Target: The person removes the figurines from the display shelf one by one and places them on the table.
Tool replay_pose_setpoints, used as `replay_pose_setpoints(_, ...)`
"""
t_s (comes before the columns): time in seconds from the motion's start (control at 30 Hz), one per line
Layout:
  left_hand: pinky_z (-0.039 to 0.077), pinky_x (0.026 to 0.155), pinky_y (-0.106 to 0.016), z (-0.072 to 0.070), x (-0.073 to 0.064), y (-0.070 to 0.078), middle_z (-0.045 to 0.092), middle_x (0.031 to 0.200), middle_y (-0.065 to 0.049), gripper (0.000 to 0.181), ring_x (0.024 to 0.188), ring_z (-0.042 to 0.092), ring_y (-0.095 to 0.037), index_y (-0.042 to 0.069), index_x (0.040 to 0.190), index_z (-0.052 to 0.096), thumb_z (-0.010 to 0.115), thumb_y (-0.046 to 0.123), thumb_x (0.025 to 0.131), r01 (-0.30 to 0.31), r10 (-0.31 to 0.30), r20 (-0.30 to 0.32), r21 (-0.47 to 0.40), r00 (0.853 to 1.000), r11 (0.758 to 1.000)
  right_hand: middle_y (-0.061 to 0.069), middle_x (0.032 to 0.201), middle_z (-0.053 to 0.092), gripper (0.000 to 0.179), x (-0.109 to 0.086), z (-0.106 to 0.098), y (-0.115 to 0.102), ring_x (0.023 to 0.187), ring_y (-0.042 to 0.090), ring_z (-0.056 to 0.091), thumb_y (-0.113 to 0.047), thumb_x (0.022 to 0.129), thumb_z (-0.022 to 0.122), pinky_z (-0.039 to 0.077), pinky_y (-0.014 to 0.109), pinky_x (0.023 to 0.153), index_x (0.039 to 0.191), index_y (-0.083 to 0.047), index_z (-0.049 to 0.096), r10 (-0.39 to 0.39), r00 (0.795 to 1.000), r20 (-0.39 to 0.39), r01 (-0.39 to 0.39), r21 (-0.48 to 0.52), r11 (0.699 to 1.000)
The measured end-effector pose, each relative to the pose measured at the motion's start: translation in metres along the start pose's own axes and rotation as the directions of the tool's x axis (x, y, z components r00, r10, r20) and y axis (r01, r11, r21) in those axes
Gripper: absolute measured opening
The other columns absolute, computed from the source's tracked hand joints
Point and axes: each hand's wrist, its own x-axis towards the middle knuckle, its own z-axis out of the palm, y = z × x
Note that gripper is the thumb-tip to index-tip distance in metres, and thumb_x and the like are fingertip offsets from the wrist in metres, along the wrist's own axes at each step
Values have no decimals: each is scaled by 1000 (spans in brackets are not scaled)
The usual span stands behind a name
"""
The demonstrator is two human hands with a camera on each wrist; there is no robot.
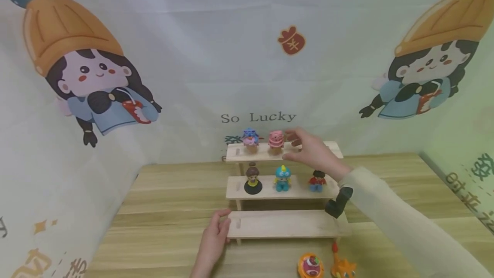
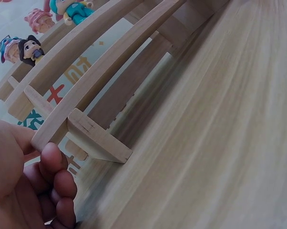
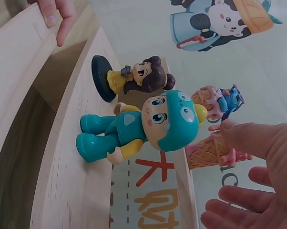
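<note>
My left hand (image 1: 214, 235) grips the left end of the lowest step of a three-tier wooden display shelf (image 1: 285, 223); the left wrist view shows thumb and fingers around the board's corner. At the top step, my right hand (image 1: 310, 148) reaches in beside a pink ice-cream-cone figurine (image 1: 276, 140), fingers parted and holding nothing. In the right wrist view the thumb is close to the pink cone figurine (image 3: 210, 151); contact is unclear. Left of it stands a blue-and-pink cone figurine (image 1: 250, 140). The middle step bears a brown-haired doll (image 1: 252, 177), a teal-suited doll (image 1: 283, 179) and a red-jacketed doll (image 1: 317, 181).
An orange round toy with a berry-like top (image 1: 310, 265) and an orange creature figurine (image 1: 343, 266) lie on the wood-grain table (image 1: 162, 218) before the shelf. A printed cloth backdrop (image 1: 216, 46) rises behind. The right forearm crosses over the shelf's right end.
</note>
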Motion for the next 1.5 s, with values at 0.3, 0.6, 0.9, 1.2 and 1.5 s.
replay_pose_setpoints(0.3, 45, 54, -23, 4, 0, 2, 59, 69, -2, 32, 58, 51, -13, 12, 130, 50, 48, 18, 100, 13, -13, 10, -2, 1000, 1000, 21, 136, 50, 74, 10, 10, 5, 122, 37, 52, -15, 81, 76, 47, 44, 98, 141, 0, 35, -3, 1000, -29, 5, 98, 995)
replay_pose_setpoints(0.6, 44, 55, -24, 5, -2, 1, 52, 65, 1, 32, 58, 51, -14, 12, 130, 50, 49, 18, 99, 24, -24, 12, 14, 1000, 1000, 18, 123, 60, 61, 13, 17, 3, 112, 32, 59, -15, 83, 75, 49, 42, 95, 134, -1, 45, 1, 999, -37, 2, 87, 996)
replay_pose_setpoints(0.9, 44, 55, -23, 4, -4, -2, 67, 78, -7, 32, 57, 51, -12, 9, 130, 50, 49, 18, 99, -15, 16, 24, -7, 1000, 1000, 16, 118, 63, 52, 15, 21, 4, 106, 29, 62, -15, 84, 73, 50, 41, 92, 129, -3, 51, 32, 997, -72, -24, 100, 995)
replay_pose_setpoints(1.2, 43, 54, -23, 3, 2, 0, 55, 64, 1, 34, 57, 50, -12, 11, 133, 49, 48, 20, 100, -3, 3, 19, -4, 1000, 1000, 15, 116, 64, 50, 12, 20, 0, 105, 29, 63, -17, 83, 74, 50, 40, 92, 126, -3, 52, 43, 994, -100, -34, 93, 995)
replay_pose_setpoints(1.5, 43, 56, -24, 0, 1, 0, 52, 62, 1, 34, 57, 51, -13, 11, 132, 49, 49, 20, 100, -1, 1, 3, -5, 1000, 1000, 15, 116, 62, 47, -3, 21, -13, 102, 27, 64, -13, 83, 74, 53, 36, 88, 124, -2, 53, -51, 990, -135, 68, 125, 990)
